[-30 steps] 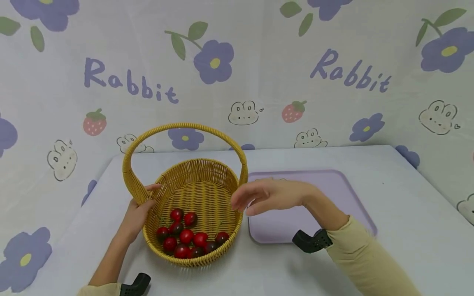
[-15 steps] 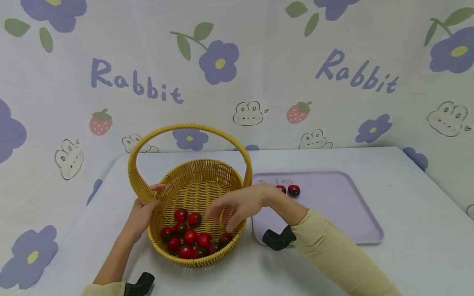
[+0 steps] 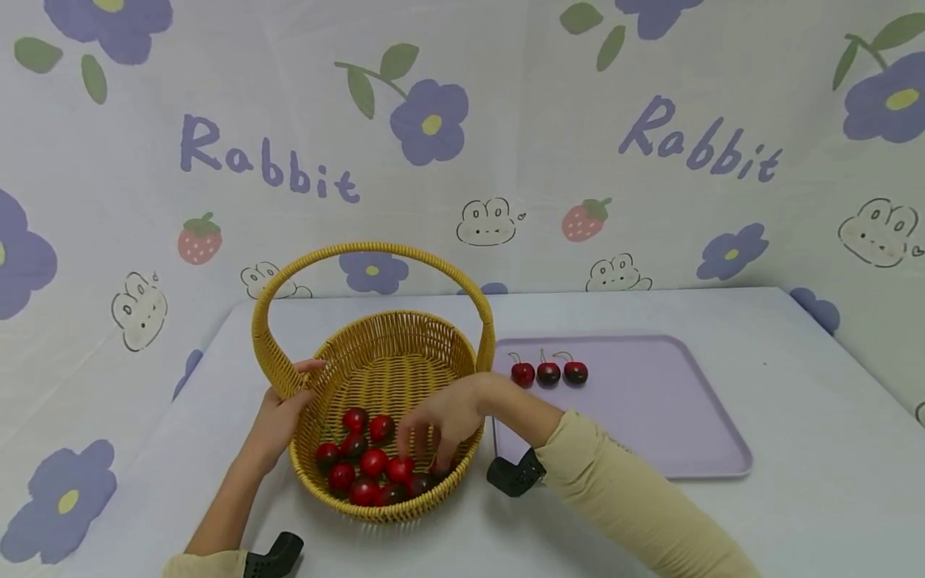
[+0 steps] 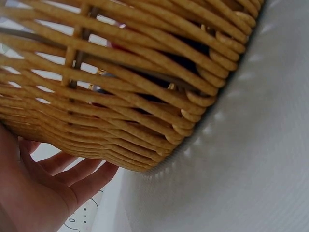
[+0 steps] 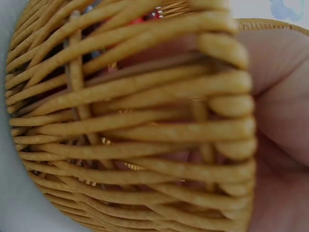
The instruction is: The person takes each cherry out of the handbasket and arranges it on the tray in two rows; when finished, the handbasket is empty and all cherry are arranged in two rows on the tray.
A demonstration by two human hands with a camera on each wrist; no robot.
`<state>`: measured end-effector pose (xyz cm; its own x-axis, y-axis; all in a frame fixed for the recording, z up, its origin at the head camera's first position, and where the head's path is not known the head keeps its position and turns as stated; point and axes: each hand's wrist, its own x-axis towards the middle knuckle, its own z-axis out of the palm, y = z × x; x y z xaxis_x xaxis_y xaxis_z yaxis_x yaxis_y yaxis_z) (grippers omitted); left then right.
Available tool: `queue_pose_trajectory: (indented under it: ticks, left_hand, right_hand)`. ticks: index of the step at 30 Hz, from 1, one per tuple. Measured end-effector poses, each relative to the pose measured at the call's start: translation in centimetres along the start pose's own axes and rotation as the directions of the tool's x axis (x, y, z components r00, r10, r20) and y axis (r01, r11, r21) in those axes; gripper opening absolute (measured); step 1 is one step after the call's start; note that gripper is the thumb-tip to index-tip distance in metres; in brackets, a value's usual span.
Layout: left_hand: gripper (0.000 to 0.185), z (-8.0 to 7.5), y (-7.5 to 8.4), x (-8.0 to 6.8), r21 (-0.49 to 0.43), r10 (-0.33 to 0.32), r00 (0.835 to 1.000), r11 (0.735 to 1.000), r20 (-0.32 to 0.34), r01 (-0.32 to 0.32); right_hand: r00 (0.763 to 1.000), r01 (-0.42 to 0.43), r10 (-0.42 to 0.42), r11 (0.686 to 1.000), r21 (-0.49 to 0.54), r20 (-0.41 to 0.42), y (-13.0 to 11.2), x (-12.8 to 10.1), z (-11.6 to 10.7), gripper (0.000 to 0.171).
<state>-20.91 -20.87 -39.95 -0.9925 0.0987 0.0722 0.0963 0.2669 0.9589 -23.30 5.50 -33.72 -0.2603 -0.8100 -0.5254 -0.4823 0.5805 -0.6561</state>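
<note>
In the head view, a yellow wicker basket (image 3: 405, 385) with a tall arched handle holds several dark red cherries (image 3: 372, 461) at its near side. My left hand (image 3: 278, 417) grips the basket's left side by the handle's base; the left wrist view shows its fingers (image 4: 91, 181) against the outer weave. Over the right rim reaches my right hand (image 3: 444, 417), its fingers pointing down among the cherries, thumb and fingers apart. The thumb covers the rightmost cherry. The basket wall hides most of those fingers in the right wrist view.
Right of the basket lies a light purple tray (image 3: 636, 417) on the white tabletop (image 3: 766, 385). Three stemmed cherries (image 3: 548, 374) sit in a row at its far left corner. A patterned cloth (image 3: 535, 144) hangs behind the table.
My right hand has moved left and down from beside the basket's right rim into the basket, uncovering the cherries on the tray. My left hand keeps its grip on the basket.
</note>
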Motion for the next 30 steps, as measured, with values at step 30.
queue_pose_trajectory:
  ticks: [30]
  left_hand:
    - [0.041, 0.0, 0.2, 0.1, -0.016, 0.001, 1.000, 1.000, 0.002, -0.001]
  right_hand:
    - [0.981, 0.133, -0.123, 0.989, 0.064, -0.148, -0.6, -2.1, -1.3, 0.041]
